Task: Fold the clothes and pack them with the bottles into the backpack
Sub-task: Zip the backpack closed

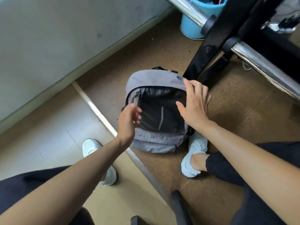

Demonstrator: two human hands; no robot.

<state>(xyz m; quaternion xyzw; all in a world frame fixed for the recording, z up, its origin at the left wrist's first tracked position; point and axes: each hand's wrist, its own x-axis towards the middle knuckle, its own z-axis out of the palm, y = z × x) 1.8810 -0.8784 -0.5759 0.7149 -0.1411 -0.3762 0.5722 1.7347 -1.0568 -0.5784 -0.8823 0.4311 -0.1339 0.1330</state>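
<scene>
Two bare forearms extend from the lower edge of view above dark trousers [227,169]. The left hand [128,120] is over the backpack's left edge. Its grip is narrow, the fingers loosely curled and holding nothing, and the outline is blurred. The right hand [193,103] is over the backpack's upper right corner. Its grip is wide, with fingers straight and spread and nothing held. Contact with the fabric cannot be confirmed for either hand.

The backpack [155,111], grey with a black front panel, lies on the brown speckled floor [235,127], front panel up. One white shoe [194,153] is just beside its lower right corner. The other shoe [90,146] is left of it, across a pale threshold strip [97,111]. A black frame leg [209,51] rises from just beyond the backpack's top right. A chrome bar [263,62] runs right of that leg. A blue bucket [191,25] stands well beyond the backpack.
</scene>
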